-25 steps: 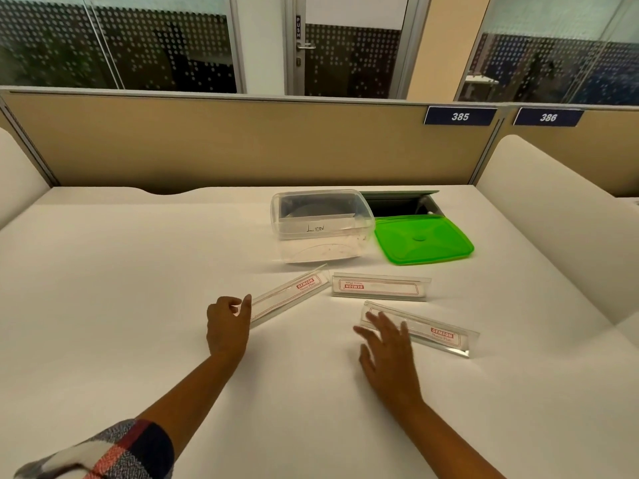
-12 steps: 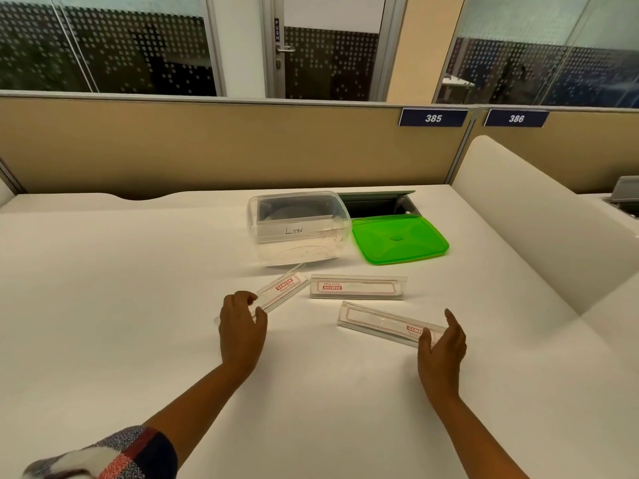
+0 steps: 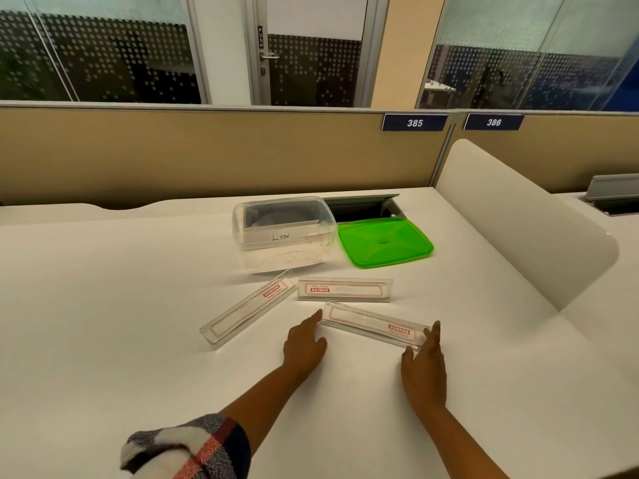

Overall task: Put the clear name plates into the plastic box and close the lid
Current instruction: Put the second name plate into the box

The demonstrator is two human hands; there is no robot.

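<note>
White and bare, the table (image 3: pixel 103 305) filled an office cubicle backed by a tan partition (image 3: pixel 173 153) and frosted glass. Nearest the person lay a long, clear acrylic name plate with a red-bordered paper insert (image 3: pixel 375 326), set at a slant on the table. The left hand (image 3: pixel 304 344) had its fingertips at the plate's left end, and the right hand (image 3: pixel 423 366) met its right end; both hands were spread, neither yet closed on it. It looked light, rigid and slick, likely to slide on the smooth top, so pinching the two short ends, or the long edges, seemed the surest hold.

Just behind it lay a second clear name plate (image 3: pixel 344 289), running left to right. A third clear name plate (image 3: pixel 247 311) lay diagonally to the left, apart from both hands. All three remained outside the box.

Farther back stood a clear, rounded rectangular plastic box (image 3: pixel 283 233), open, with handwriting on its front wall. A bright green flat plastic lid (image 3: pixel 385 242) lay on the table touching the box's right side, in front of an open cable hatch (image 3: pixel 363 207).
</note>
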